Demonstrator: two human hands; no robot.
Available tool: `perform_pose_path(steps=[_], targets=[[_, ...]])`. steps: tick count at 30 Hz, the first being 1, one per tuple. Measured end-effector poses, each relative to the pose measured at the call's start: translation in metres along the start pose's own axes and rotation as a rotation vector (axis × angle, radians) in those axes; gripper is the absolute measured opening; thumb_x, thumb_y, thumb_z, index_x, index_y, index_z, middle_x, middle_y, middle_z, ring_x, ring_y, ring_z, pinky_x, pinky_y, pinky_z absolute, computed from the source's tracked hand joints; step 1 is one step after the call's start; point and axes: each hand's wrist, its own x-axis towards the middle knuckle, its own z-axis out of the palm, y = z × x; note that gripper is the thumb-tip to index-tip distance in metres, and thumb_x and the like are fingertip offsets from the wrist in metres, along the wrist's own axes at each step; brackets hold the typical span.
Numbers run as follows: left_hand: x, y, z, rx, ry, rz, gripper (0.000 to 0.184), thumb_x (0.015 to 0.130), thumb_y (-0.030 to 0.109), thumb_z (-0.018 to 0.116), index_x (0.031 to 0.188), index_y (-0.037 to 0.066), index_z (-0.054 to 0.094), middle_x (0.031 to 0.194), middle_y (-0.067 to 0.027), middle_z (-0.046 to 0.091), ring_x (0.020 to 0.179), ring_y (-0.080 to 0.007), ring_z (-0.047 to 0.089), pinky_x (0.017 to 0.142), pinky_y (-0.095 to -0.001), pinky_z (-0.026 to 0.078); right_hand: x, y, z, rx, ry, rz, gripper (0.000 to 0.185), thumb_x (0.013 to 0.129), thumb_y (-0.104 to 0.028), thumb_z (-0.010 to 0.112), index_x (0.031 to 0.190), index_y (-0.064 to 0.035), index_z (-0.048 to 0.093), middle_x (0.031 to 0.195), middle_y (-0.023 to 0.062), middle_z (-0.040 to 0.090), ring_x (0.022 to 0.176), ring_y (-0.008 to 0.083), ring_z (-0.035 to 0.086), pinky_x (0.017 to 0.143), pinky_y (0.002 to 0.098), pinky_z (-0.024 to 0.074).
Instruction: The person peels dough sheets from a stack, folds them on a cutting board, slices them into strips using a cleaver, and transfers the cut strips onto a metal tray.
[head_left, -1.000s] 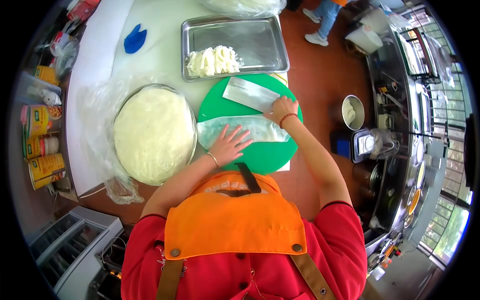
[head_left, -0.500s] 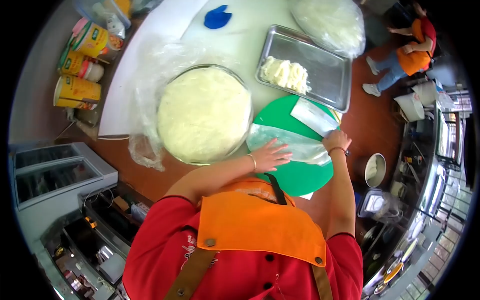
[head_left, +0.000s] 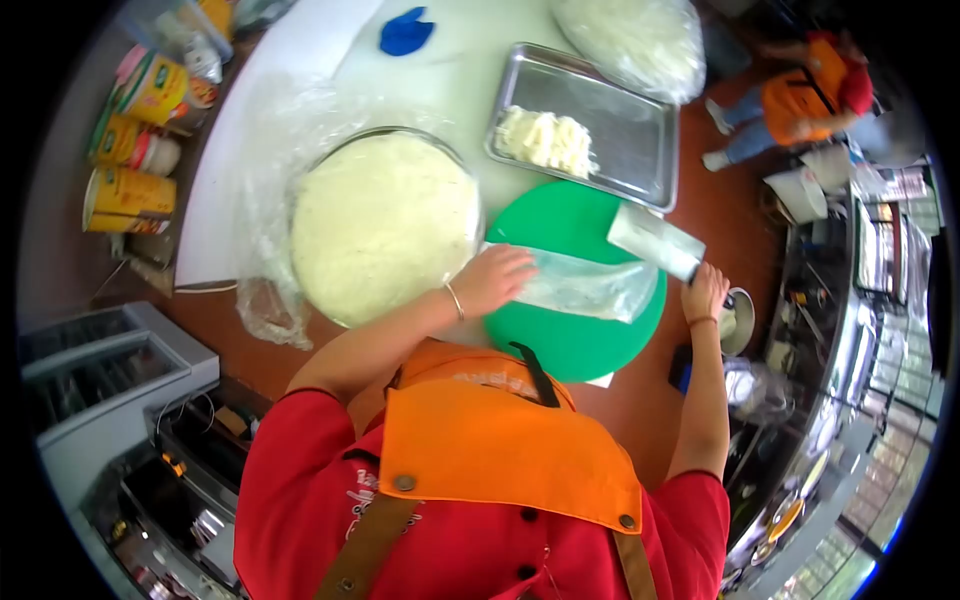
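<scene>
My right hand [head_left: 706,293] is wrapped round the dark handle of a cleaver [head_left: 655,240]. Its broad blade points up and left over the right edge of the round green cutting board [head_left: 590,345]. Across the board lies a clear plastic sheet [head_left: 590,284], flattened, with pale smears in it. At the sheet's left end is my left hand [head_left: 497,278], fingers bent together on the plastic; the fingertips are partly hidden. Left of the board stands a wide bowl of pale dough [head_left: 385,225], close to my left wrist.
Behind the board, a metal tray [head_left: 635,140] holds pale strips [head_left: 546,140]. A bag of pale stuff [head_left: 640,45] sits beyond it. Loose plastic wrap [head_left: 270,200] borders the bowl. A blue scraper-like piece [head_left: 405,32] lies far back. Yellow tins [head_left: 130,200] stand left. Another person [head_left: 800,100] is at the far right.
My right hand has drawn the cleaver rightward, off the plastic sheet. My left hand has gone from lying spread on the sheet to its left end, fingers closer together. The other person has turned and bent.
</scene>
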Motion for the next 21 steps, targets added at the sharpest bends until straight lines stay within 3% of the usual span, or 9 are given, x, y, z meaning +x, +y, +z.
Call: perform_pose_path(steps=[2,5,7,9,17,21], targets=[[0.008,-0.025,-0.051,0.080,0.239,-0.077,0.029,0.082,0.004,0.063,0.112,0.004,0.066,0.114,-0.0123,0.065,0.105,-0.0322,0.060,0.093,-0.0451,0.048,0.004,-0.019,-0.007,0.040,0.028,-0.032,0.024,0.073,-0.016,0.071,0.090,-0.0078,0.057,0.091,0.0111,0.063,0.094,0.0307,0.059,0.083,0.0444,0.0417],[-0.010,-0.109,-0.098,0.196,0.402,-0.381,0.023,0.085,0.004,0.062,0.108,0.006,0.065,0.110,-0.0145,0.065,0.104,-0.0356,0.059,0.093,-0.0429,0.048,0.018,-0.043,0.013,0.035,0.004,-0.087,0.026,0.071,-0.018,0.073,0.089,-0.0092,0.057,0.087,0.0081,0.062,0.090,0.0286,0.058,0.081,0.0428,0.0407],[-0.019,-0.160,-0.128,0.283,0.391,-0.558,0.022,0.084,0.006,0.064,0.105,0.004,0.066,0.108,-0.0162,0.065,0.104,-0.0353,0.059,0.093,-0.0441,0.048,0.029,-0.063,0.019,0.077,0.020,-0.142,0.028,0.070,-0.019,0.075,0.089,-0.0090,0.057,0.086,0.0078,0.061,0.089,0.0288,0.058,0.081,0.0429,0.0407],[-0.026,-0.205,-0.146,0.370,0.280,-0.597,0.021,0.085,0.011,0.065,0.105,0.005,0.068,0.108,-0.0143,0.066,0.104,-0.0339,0.059,0.092,-0.0425,0.048,0.039,-0.083,0.017,0.117,-0.061,-0.129,0.032,0.070,-0.014,0.077,0.092,-0.0070,0.055,0.094,0.0113,0.060,0.094,0.0307,0.057,0.083,0.0432,0.0418],[0.005,-0.279,-0.166,0.060,-0.067,-0.774,0.013,0.082,0.020,0.069,0.090,0.009,0.072,0.092,-0.0117,0.069,0.086,-0.0294,0.066,0.080,-0.0386,0.053,0.044,-0.114,0.013,0.088,-0.199,-0.070,0.031,0.078,-0.016,0.073,0.104,-0.0063,0.059,0.106,0.0124,0.060,0.106,0.0321,0.056,0.089,0.0464,0.0452],[0.023,-0.268,-0.174,0.183,-0.176,-0.648,0.013,0.080,0.020,0.073,0.084,0.009,0.070,0.084,-0.0109,0.069,0.082,-0.0267,0.067,0.074,-0.0368,0.053,0.029,-0.120,0.007,0.113,-0.143,-0.034,0.027,0.082,-0.016,0.066,0.106,-0.0056,0.061,0.108,0.0141,0.060,0.106,0.0336,0.056,0.090,0.0475,0.0450]])
